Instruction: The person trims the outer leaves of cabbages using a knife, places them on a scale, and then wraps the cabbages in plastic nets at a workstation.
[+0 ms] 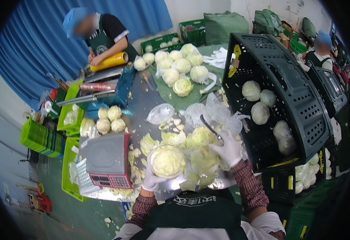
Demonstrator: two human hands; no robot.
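My left hand [151, 177], in a white glove, cups a trimmed pale-green cabbage [168, 162] from its left side and below. The cabbage is held just above the near edge of the metal table [142, 90]. My right hand [229, 150], also gloved, grips a dark, narrow knife [210, 126], whose blade points up and away to the left. Loose cabbage leaves [205, 159] lie beside and below that hand. A further cabbage piece [203, 136] rests just past the leaves. White foam net sleeves [196, 112] are heaped beyond the knife.
A digital scale [106, 154] stands left. Small cabbages [103, 126] sit behind it. Netted cabbages [181, 66] cover a green cloth [163, 93]. A tipped dark crate [283, 84] holding wrapped cabbages bounds the right. Across the table, a co-worker [109, 39] handles a yellow film roll [109, 62].
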